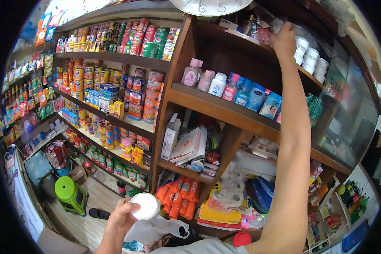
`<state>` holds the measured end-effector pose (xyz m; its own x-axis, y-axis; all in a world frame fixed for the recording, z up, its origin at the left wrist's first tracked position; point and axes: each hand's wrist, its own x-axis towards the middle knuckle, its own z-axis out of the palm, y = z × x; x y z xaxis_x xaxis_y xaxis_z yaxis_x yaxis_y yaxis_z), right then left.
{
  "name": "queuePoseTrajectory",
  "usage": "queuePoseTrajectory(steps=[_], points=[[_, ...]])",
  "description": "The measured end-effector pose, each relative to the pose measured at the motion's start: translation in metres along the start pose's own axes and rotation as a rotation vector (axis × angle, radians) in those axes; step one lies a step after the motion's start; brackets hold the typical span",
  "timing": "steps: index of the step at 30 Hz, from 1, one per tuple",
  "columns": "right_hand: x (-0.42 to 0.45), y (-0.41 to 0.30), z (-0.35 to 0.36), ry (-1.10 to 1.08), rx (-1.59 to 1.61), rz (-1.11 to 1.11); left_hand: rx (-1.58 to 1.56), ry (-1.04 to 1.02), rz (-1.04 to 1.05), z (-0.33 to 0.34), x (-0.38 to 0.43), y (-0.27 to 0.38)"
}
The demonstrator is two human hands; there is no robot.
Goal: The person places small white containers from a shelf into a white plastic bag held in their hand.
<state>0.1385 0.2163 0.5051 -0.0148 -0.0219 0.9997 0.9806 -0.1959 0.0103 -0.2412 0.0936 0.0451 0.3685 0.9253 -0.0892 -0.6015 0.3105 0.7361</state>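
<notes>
My left hand (123, 213) holds a round white tub (145, 206) by its rim, its flat white face turned up towards me and my thumb across the edge. My right arm stretches up to the top shelf of the brown wooden cabinet (206, 103). There my right hand (284, 38) is at some clear plastic wrapping (277, 25), and its fingertips are blurred, so a grip cannot be made out. Just right of that hand stand short stacks of white tubs (310, 60). To its left lies a small pink packet (262, 35).
Toiletry bottles (218, 84) line the shelf below my raised arm. Shelves of tinned food (136, 83) fill the left side. A white plastic bag (157, 229) lies under my left hand. A green stool (70, 195) and a black slipper (99, 213) are on the floor. A wall clock (209, 7) hangs above.
</notes>
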Motion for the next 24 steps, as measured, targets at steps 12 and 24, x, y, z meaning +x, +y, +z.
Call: queuePoseTrajectory(steps=[12, 24], points=[[0.003, -0.007, 0.003, 0.054, -0.082, 0.041, -0.043, 0.046, 0.006, -0.012, -0.005, 0.004], [0.008, 0.01, -0.005, 0.01, -0.155, -0.092, 0.008, 0.032, 0.02, -0.01, 0.0, 0.007]])
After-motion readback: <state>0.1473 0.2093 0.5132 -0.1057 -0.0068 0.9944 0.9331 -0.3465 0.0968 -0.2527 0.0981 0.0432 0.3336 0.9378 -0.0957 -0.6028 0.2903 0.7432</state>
